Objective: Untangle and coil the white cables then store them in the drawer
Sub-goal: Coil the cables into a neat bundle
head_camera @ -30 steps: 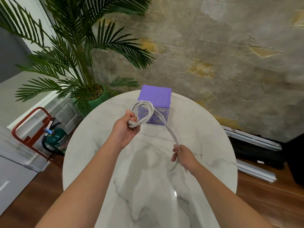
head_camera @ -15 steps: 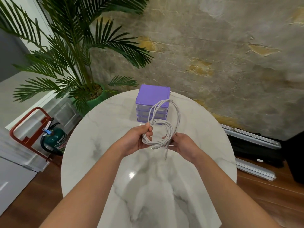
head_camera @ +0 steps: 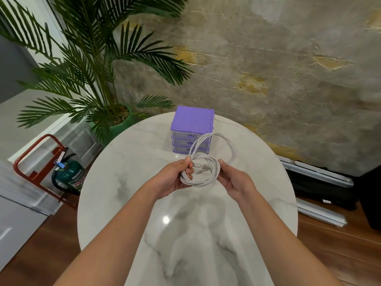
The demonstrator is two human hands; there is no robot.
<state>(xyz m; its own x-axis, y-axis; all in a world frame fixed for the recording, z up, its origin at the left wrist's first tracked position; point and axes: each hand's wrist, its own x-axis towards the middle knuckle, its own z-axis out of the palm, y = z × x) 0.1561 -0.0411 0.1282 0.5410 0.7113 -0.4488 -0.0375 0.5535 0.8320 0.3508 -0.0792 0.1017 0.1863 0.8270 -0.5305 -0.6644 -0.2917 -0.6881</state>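
Observation:
A bundle of white cables [head_camera: 203, 171] hangs in loose loops between both hands, above the middle of the round marble table [head_camera: 123, 166]. My left hand [head_camera: 175, 177] pinches the coil on its left side. My right hand [head_camera: 235, 179] holds its right side, where a larger loop arcs up and back toward the drawers. Silver plug ends show inside the coil. Behind the cables stands a small purple drawer unit [head_camera: 192, 120] with three clear drawers, all closed.
A potted palm [head_camera: 99, 65] stands on the floor at the back left of the table. A green fire extinguisher [head_camera: 69, 175] in a red stand sits on the floor to the left. Grey metal rails [head_camera: 317, 174] and dark bags lie on the right.
My right hand rose from low over the table and met my left hand. The straight hanging strands were gathered into another loop. The coil moved slightly right and nearer to me.

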